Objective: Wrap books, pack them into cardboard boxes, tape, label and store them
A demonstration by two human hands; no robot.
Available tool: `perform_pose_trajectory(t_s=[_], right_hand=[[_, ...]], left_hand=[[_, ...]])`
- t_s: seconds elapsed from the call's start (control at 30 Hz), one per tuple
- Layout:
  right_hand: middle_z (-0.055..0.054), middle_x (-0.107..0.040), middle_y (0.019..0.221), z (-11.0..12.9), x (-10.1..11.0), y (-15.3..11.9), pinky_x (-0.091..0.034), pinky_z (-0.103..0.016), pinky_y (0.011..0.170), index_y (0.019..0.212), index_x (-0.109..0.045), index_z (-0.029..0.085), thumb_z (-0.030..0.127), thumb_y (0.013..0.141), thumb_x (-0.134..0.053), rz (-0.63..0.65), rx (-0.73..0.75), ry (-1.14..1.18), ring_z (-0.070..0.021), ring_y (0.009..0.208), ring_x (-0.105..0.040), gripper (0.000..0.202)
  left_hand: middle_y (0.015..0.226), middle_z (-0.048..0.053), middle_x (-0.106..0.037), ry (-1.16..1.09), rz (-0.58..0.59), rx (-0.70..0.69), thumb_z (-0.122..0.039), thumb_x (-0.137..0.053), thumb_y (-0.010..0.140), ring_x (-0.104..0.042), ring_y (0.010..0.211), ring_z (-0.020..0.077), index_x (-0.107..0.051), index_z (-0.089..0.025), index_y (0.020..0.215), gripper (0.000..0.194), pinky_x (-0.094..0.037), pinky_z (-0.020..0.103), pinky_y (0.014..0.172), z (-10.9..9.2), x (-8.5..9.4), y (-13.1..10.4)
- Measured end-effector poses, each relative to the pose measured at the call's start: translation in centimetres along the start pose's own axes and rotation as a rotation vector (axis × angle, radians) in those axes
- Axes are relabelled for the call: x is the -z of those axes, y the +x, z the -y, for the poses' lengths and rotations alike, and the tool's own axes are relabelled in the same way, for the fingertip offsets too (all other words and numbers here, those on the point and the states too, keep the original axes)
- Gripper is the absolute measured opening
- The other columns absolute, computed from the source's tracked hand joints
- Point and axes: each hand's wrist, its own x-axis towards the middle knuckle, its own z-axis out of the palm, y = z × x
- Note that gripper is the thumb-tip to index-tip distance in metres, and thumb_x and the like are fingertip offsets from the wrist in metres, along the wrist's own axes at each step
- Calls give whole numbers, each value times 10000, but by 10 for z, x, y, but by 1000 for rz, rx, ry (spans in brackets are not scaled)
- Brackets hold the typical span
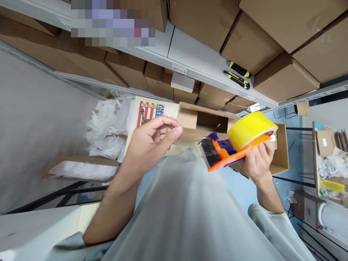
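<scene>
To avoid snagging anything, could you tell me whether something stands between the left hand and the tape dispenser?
Nothing visible stands between the left hand and the tape dispenser; the open carton lies beyond them.

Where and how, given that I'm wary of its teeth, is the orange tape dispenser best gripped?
Probably by the orange frame beside the yellow roll, coming from the right, as the right hand does: the toothed edge is at the opposite, left end.

Two hands are showing, one dispenser is carrying one yellow roll, two knives are lying on a shelf, one booklet is lying flat, and many boxes are overlapping, more than a dozen, their exact number staying unclear.
</scene>
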Motion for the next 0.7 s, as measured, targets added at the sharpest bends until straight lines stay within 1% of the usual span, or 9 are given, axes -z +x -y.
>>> perform_pose_trajectory(t_s=[0.07,0.13,0.17,0.23,0.33,0.4,0.57,0.7], right_hand=[[-12,-697,797,-1,0,-1,-456,-389,965,903,-609,244,160,1063,-634,-3,10,-10,-179,729,-577,183],[-10,-710,806,-2,-1,-3,-458,-388,967,908,-624,245,151,1061,-625,-12,10,-7,-176,721,-587,180],[-8,-717,811,-3,-2,-4,-456,-390,970,906,-631,246,150,1059,-628,-14,7,1,-175,719,-591,181],[-4,-720,804,-5,-2,-5,-450,-389,968,898,-643,247,147,1052,-644,-17,1,20,-176,716,-595,184],[-4,-721,795,-8,-2,-6,-451,-380,943,910,-662,248,128,1047,-658,-10,21,36,-180,721,-598,183],[-7,-724,798,-9,-1,-6,-462,-375,927,927,-675,249,124,1059,-643,-4,50,21,-181,726,-605,185],[-2,-714,766,-12,-2,-6,-489,-383,920,950,-706,262,171,1099,-609,9,68,-33,-186,704,-594,199],[2,-718,767,-14,-4,-9,-484,-378,930,954,-720,261,179,1091,-637,-5,62,8,-184,692,-582,180]], left_hand=[[827,28,-748,-75,32,3,-467,-851,914,-626,615,145,-764,-231,1007,267,-476,264,510,0,-3,-2],[920,49,-787,-169,118,-8,-519,-831,933,-661,619,154,-748,-240,1134,354,-465,261,471,-4,-6,-6],[923,51,-792,-203,159,-19,-520,-828,940,-671,616,155,-733,-239,1175,379,-458,254,455,-8,-8,-8],[874,33,-782,-224,200,-54,-457,-834,948,-674,612,141,-711,-224,1200,365,-454,230,449,-16,-13,-11],[820,-1,-763,-161,163,-103,-312,-839,923,-657,603,102,-707,-198,1184,313,-451,190,463,-28,-20,-10],[794,-20,-755,-112,146,-96,-266,-835,886,-635,570,85,-707,-192,1167,318,-444,180,455,-33,-24,-7],[688,-61,-711,-77,181,26,-240,-824,795,-574,487,78,-687,-207,1172,402,-441,171,429,-35,-33,-1],[704,-61,-719,-55,142,52,-229,-831,750,-531,460,57,-692,-223,1170,443,-404,154,414,-34,-36,-1]])
